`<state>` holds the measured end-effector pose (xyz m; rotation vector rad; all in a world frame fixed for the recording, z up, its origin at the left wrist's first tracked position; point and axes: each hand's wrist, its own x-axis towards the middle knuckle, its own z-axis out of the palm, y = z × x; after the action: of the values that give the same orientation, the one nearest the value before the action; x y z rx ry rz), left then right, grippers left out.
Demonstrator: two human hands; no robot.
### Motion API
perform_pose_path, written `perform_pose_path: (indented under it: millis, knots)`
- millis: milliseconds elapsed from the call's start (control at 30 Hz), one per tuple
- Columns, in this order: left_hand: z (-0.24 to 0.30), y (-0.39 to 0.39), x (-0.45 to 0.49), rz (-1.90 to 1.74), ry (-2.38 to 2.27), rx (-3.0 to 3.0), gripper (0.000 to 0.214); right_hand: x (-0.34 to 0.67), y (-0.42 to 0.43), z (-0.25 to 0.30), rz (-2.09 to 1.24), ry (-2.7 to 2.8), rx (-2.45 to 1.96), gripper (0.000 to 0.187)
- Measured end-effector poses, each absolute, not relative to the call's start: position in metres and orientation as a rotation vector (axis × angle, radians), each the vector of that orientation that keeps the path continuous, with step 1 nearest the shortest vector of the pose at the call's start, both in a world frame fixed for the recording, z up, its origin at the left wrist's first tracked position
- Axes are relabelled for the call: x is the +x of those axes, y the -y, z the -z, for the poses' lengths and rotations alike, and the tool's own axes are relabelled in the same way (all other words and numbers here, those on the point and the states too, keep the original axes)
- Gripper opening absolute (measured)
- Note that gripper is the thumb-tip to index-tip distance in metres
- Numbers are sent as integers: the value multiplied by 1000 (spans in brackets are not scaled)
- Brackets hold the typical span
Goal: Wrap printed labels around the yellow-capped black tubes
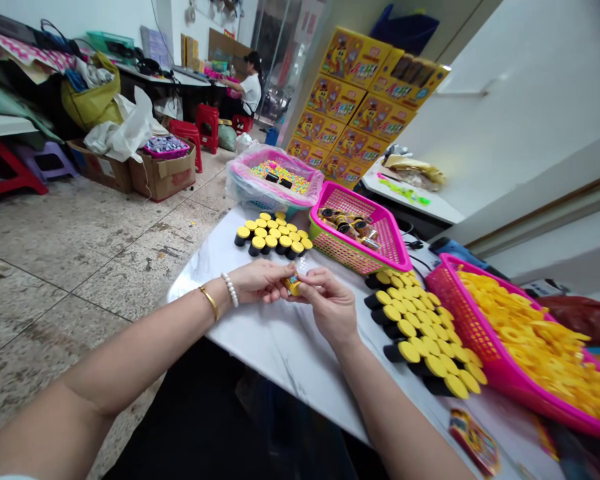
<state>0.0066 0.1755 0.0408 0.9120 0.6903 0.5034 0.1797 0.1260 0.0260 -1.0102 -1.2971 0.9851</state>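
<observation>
Between my two hands, above the front of the white table [260, 333], is a small yellow printed wrapper [293, 284] with a clear plastic part at its top. My left hand [260, 280], with a pearl bracelet and a gold bangle at the wrist, pinches its left side. The fingers of my right hand [330, 303] close on its right side. Whether anything is inside the wrapper I cannot make out. Just beyond my hands stand several black tubs with yellow lids [273, 235]. More such yellow-lidded tubs [427, 327] stand in rows to the right.
A pink basket [400, 243] holds wrapped pieces. Behind the tubs, a plastic-lined basket [240, 177] holds colourful beads and two black tubs. Yellow plastic parts [525, 333] fill another basket at right. Stacked yellow boxes [350, 113] rise behind. A person [250, 90] sits at a far table.
</observation>
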Motion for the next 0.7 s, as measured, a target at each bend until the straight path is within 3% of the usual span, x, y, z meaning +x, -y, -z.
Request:
perform_pose_path:
  millis: [100,233,300,400,500,700]
  knots:
    - [-43,-174,5,-494,-719,880,42,198,-144,-42,-757,1214,-1062,25]
    - [-40,-173,3,-494,-737,919,41,238,-165,-63,-595,1084,-1236,57]
    - [-38,-174,3,-476,-724,961,43,252,-162,-64,-613,1148,-1461,51]
    - [-37,-175,3,-449,-689,996,47,262,-149,-60,-828,1714,-1740,28]
    - [-38,-175,4,-441,-687,1019,49,267,-143,-58,-906,2203,-1751,23]
    - [-38,-174,5,-441,-713,1064,49,269,-151,-54,-966,2171,-1729,10]
